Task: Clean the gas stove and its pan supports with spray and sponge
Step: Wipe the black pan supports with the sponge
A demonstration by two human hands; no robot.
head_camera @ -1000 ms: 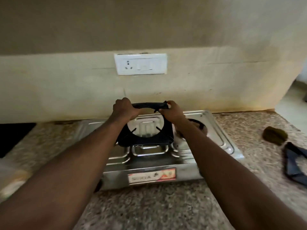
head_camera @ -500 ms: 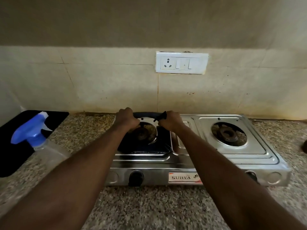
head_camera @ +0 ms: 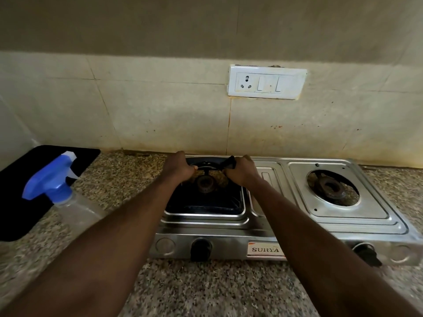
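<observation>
2 hands: left hand [head_camera: 179, 168], right hand [head_camera: 242, 171]. 1 pan support [head_camera: 203, 205], gripped in the fingers of both. 1 stove [head_camera: 229, 242]. 2 burners: left burner [head_camera: 204, 185] just below the fingers, right burner [head_camera: 330, 187] well right of them. 2 knobs: left knob [head_camera: 201, 248], right knob [head_camera: 367, 255]. 1 spray bottle [head_camera: 52, 181], well left of the left fingers. 1 black mat [head_camera: 13, 202], further left. 1 switch plate [head_camera: 266, 82], above the right fingers: 1 socket [head_camera: 246, 83], 2 switches [head_camera: 261, 83].

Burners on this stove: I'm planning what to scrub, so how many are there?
2. The left burner sits inside the pan support gripped by the left hand and right hand; the right burner lies uncovered on the stove's other half. None looks hidden.
</observation>
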